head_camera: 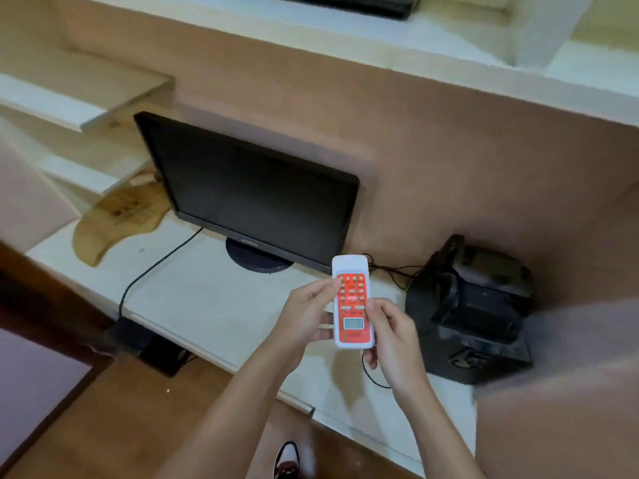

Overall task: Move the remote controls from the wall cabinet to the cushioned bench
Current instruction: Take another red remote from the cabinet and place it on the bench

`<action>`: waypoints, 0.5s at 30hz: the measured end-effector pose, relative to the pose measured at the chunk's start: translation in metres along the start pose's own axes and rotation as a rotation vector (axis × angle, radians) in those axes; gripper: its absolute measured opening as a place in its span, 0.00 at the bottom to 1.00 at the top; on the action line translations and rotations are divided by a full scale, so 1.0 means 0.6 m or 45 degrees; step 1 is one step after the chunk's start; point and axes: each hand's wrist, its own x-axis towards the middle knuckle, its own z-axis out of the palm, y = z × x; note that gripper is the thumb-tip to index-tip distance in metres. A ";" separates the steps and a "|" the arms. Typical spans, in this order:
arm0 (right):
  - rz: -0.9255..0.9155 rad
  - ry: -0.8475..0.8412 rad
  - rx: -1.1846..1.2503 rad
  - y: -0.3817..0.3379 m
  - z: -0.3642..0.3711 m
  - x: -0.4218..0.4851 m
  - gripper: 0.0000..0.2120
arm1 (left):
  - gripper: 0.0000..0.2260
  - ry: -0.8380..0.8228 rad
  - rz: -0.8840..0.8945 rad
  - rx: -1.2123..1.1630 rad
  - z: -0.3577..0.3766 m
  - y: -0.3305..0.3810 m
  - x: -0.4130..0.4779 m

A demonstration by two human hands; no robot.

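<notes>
A white remote control (352, 302) with an orange button panel and a small grey display is held upright in the air over the white cabinet shelf (207, 299). My left hand (307, 316) grips its left edge with the thumb on the buttons. My right hand (390, 337) grips its right edge lower down, thumb beside the display. Both hands hold the same remote, just in front of the monitor's right corner. No other remote is in sight, and no cushioned bench is visible.
A black monitor (252, 195) stands on the shelf with its cable trailing left. A black device (473, 305) sits at the right against the wall. A wooden board (114, 219) lies at the left under smaller shelves. Brown floor and a shoe (287, 459) lie below.
</notes>
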 end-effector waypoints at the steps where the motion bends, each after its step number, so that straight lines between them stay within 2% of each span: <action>1: 0.001 -0.041 -0.029 0.001 0.014 0.006 0.11 | 0.13 0.037 -0.007 -0.004 -0.015 -0.001 -0.001; 7: -0.017 -0.403 -0.112 -0.004 0.100 0.031 0.12 | 0.12 0.361 -0.017 -0.102 -0.103 -0.016 -0.042; 15: -0.061 -1.132 -0.234 0.017 0.207 -0.025 0.12 | 0.12 1.021 0.029 -0.316 -0.147 -0.088 -0.217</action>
